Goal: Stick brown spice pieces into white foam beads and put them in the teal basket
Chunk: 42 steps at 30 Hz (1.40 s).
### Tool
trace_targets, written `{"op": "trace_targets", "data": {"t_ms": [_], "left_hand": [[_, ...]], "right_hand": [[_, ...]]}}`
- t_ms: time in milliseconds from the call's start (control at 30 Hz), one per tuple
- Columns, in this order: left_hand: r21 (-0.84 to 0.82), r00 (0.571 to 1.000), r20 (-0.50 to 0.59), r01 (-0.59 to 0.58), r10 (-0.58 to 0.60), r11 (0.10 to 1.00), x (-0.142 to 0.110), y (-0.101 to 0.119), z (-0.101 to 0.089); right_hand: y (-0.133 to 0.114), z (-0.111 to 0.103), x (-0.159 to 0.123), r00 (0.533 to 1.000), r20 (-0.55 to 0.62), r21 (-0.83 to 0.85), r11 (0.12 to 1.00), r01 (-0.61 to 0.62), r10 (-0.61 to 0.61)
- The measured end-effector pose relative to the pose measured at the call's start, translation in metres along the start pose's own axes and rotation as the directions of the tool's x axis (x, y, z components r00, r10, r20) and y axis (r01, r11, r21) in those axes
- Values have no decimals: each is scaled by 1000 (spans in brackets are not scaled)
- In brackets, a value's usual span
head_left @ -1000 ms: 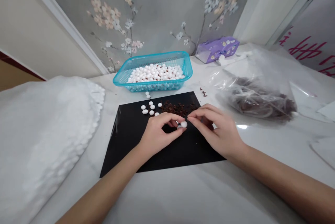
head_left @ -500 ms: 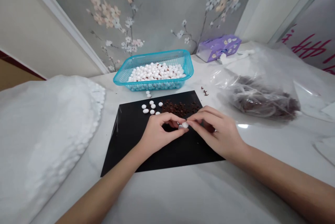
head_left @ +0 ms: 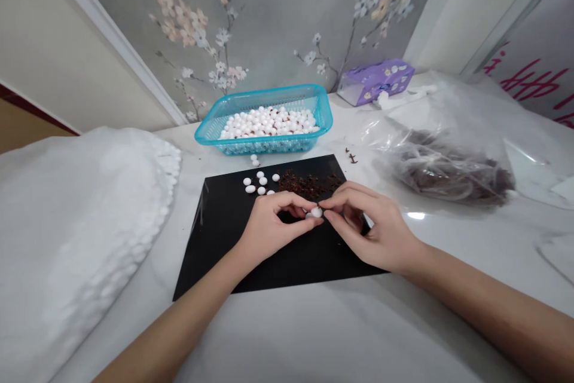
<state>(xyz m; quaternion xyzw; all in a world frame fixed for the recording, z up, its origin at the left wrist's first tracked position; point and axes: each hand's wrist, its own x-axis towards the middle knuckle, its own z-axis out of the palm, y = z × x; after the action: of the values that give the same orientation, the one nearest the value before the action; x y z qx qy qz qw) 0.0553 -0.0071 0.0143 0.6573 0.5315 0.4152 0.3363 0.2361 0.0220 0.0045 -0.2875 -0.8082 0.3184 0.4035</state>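
Note:
My left hand (head_left: 282, 215) pinches a small white ball (head_left: 316, 212) between thumb and forefinger, above a black mat (head_left: 269, 257). Part of a second white ball shows beside it, inside the same grip. My right hand (head_left: 370, 218) is curled close on the right, its forefinger tip at the top of the held ball, where a tiny dark speck shows. Its thumb tip sits just below, by the ball's right side; what lies between these fingertips is too small to make out. Beyond the hands, small brown pieces (head_left: 305, 183) lie heaped on the mat, with several loose white balls (head_left: 262, 181) to their left.
Behind the mat stands a blue plastic basket (head_left: 264, 145) of white balls, some with brown bits. A big white bag (head_left: 81, 221) bulges at left. On the right lies a clear bag (head_left: 452, 174) with brown contents, near a purple tissue pack (head_left: 376, 81).
The right thumb has drawn slightly away from the forefinger and the ball. The left hand and its ball have hardly moved.

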Motion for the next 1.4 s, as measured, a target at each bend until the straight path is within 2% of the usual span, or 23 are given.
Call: {"op": "trace_targets", "data": {"t_ms": [233,533,700,800,1000,1200,1400], "left_hand": [[20,999,17,-27,27,999,0,0,0],[1,1000,22,0,0,1000,0,-1,0],[-39,999,-1,43,-43,998,1,1,-2],[-35,1000,7,27,-27,999,1,4,-2],[20,1000,14,-8,8,1000,1,4,-2],[-8,999,45,30,-30,1000,0,3,-2],[-11,999,45,-14,14,1000,0,5,-3]], "right_hand": [[1,-2,2,995,95,28,999,-21,18],[1,-4,2,990,141,14,999,-32,29],[0,-1,1,981,186,-124,992,-33,56],[2,0,1,990,138,-204,979,7,21],[5,3,-1,992,79,-221,968,116,-101],[3,2,-2,993,55,-249,962,115,-105],[2,1,-2,994,32,-260,959,111,-106]]}}
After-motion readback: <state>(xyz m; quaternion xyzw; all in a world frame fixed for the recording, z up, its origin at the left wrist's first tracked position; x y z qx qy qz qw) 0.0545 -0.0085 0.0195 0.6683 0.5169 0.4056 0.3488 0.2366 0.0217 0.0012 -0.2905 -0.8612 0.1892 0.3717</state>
